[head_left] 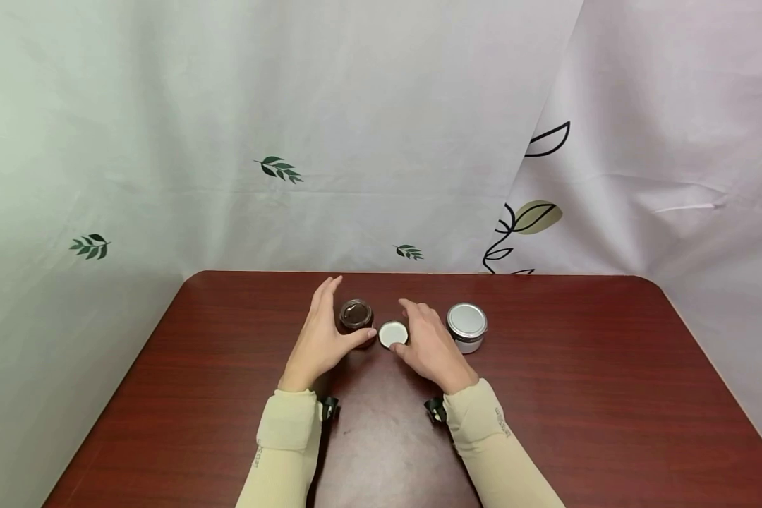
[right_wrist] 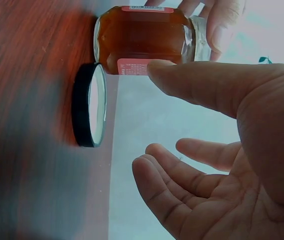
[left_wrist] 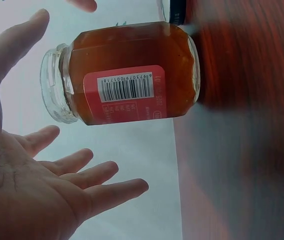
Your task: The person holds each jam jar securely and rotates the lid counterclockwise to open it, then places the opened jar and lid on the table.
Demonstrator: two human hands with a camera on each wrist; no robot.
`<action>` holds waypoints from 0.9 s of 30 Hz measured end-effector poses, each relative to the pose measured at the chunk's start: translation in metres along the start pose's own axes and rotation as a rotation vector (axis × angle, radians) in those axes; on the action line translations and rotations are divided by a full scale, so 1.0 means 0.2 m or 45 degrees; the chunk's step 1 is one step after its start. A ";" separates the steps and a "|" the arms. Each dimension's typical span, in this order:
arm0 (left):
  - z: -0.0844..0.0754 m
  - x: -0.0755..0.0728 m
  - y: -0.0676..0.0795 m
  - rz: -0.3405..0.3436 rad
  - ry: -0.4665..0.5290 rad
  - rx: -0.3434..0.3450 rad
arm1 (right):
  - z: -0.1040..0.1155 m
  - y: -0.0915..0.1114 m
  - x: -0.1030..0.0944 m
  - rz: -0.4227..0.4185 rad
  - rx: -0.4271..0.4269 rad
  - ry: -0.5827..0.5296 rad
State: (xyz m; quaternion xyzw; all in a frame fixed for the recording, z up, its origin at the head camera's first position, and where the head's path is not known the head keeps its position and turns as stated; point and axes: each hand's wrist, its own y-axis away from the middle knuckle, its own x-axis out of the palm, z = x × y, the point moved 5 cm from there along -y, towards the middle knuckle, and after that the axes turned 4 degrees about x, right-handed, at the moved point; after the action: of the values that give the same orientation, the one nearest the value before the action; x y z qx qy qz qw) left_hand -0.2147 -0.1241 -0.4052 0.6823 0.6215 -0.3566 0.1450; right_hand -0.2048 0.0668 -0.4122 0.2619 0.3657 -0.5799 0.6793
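Observation:
A glass jar of amber-brown jam (head_left: 356,315) stands upright and uncapped on the table; its red barcode label shows in the left wrist view. My left hand (head_left: 317,339) is spread beside it, thumb on the near side and fingers on the left, with a gap to the glass in the left wrist view. Right of the jar lies its black-rimmed lid (right_wrist: 89,105), white inside facing up. Over the lid hovers my right hand (head_left: 433,346), its thumb and loosely bent fingers apart and holding nothing.
A white, silver-lidded container (head_left: 466,327) stands just right of my right hand. The dark red wooden table (head_left: 578,395) ends at the back against a pale curtain (head_left: 355,141) with leaf prints. Black wrist cameras are strapped under both cuffs.

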 end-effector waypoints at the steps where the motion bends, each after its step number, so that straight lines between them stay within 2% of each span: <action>1: 0.00 0.00 0.00 -0.001 0.000 -0.002 | 0.00 0.00 -0.01 -0.007 -0.008 0.002; 12: -0.01 0.00 0.00 -0.007 -0.009 0.004 | 0.01 0.03 -0.07 -0.075 -0.078 -0.003; 27: -0.04 -0.01 0.01 -0.018 -0.018 0.023 | 0.01 0.06 -0.15 -0.129 -0.098 0.024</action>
State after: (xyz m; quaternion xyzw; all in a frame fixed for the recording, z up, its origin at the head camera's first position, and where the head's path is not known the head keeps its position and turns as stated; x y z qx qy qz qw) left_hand -0.2094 -0.1208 -0.3981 0.6766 0.6220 -0.3680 0.1410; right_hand -0.1946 0.0861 -0.3878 0.2221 0.4069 -0.5964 0.6553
